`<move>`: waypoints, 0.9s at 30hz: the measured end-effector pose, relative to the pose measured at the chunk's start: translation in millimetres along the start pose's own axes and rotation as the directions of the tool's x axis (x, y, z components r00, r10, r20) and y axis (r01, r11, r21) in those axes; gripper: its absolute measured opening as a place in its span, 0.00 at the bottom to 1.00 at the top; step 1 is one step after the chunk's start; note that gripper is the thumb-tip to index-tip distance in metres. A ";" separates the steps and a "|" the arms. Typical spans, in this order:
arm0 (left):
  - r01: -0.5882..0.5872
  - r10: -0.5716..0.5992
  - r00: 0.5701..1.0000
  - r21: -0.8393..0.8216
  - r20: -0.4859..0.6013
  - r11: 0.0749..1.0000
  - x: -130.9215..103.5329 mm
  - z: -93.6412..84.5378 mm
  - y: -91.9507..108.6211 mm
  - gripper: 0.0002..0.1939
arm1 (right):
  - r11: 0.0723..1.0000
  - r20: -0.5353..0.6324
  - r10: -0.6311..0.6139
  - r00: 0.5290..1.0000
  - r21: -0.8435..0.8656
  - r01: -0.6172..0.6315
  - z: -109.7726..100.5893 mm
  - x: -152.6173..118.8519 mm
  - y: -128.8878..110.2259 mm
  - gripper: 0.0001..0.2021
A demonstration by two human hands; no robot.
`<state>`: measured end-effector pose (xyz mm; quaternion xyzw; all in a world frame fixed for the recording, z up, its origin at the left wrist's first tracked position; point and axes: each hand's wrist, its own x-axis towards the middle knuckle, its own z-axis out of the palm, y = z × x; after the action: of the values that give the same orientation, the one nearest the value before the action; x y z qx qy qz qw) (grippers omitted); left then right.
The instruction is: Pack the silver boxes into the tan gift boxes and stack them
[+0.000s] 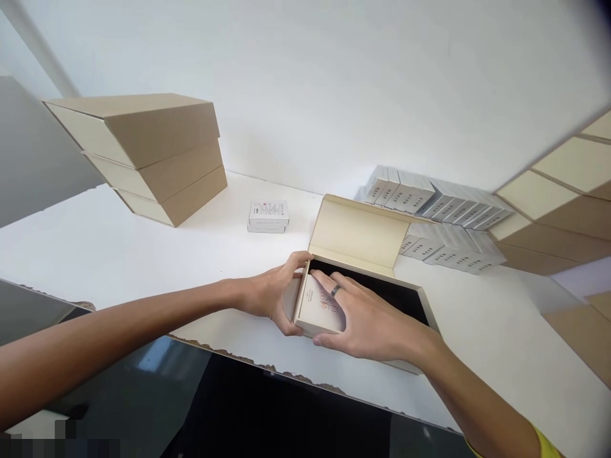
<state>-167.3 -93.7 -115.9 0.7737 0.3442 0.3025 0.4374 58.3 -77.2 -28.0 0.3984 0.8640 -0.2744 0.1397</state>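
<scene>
An open cream box (359,234) with a dark interior stands near the table's front edge, its lid raised toward the wall. My left hand (275,294) grips the box's left end, thumb and fingers on either side of it. Inside that end sits a pale carton (317,304) with red and dark print. My right hand (367,312), with a ring on one finger, lies over the carton, fingers bent down into the box and thumb at the front side. Its fingertips are partly hidden. Behind my left hand, a small white printed carton (268,216) rests on the table.
Three tan boxes (167,152) are stacked at the back left. Rows of small white cartons (443,203) line the wall behind the open box. More tan and cream boxes (548,232) are stacked at the right. The white table's (229,343) front edge is chipped.
</scene>
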 end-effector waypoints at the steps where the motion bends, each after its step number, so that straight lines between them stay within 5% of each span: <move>1: -0.007 0.007 1.000 -0.011 0.000 1.000 -0.9 0.7 0.5 0.56 | 1.000 -0.007 -0.017 1.000 0.012 0.017 0.0 0.0 0.2 0.52; 7: 0.077 -0.081 0.995 0.080 0.051 0.994 -12.7 -16.6 18.2 0.62 | 0.996 -0.029 -0.086 0.996 -0.002 0.085 -0.8 -1.1 0.7 0.54; 9: 0.136 -0.147 0.989 0.233 0.029 0.963 -14.8 -38.9 30.6 0.64 | 0.996 -0.041 -0.091 0.995 -0.018 0.090 -0.5 -2.0 1.3 0.54; 13: 0.388 -0.297 0.920 0.480 -0.256 0.787 -4.3 -103.7 44.6 0.54 | 0.994 -0.027 -0.104 0.994 -0.020 0.103 -0.1 -3.7 2.6 0.55; 18: 0.558 -0.402 0.823 0.438 -0.401 0.705 14.0 -162.1 13.2 0.54 | 0.996 -0.019 -0.090 0.996 0.006 0.091 1.0 -5.4 2.6 0.56; 23: 0.500 -0.317 0.813 0.305 -0.489 0.811 11.3 -172.8 -0.8 0.43 | 0.998 -0.025 -0.068 0.997 -0.002 0.068 2.0 -3.9 4.8 0.55; 27: 0.252 -0.077 0.804 0.221 -0.590 0.942 20.6 -166.6 51.0 0.36 | 0.991 -0.130 -0.097 0.987 -0.105 0.084 9.3 -2.6 6.8 0.50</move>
<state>-269.9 -18.5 5.1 0.6687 0.5665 0.4279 0.2208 65.4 -80.7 -36.8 0.3691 0.9012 -0.2095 0.0878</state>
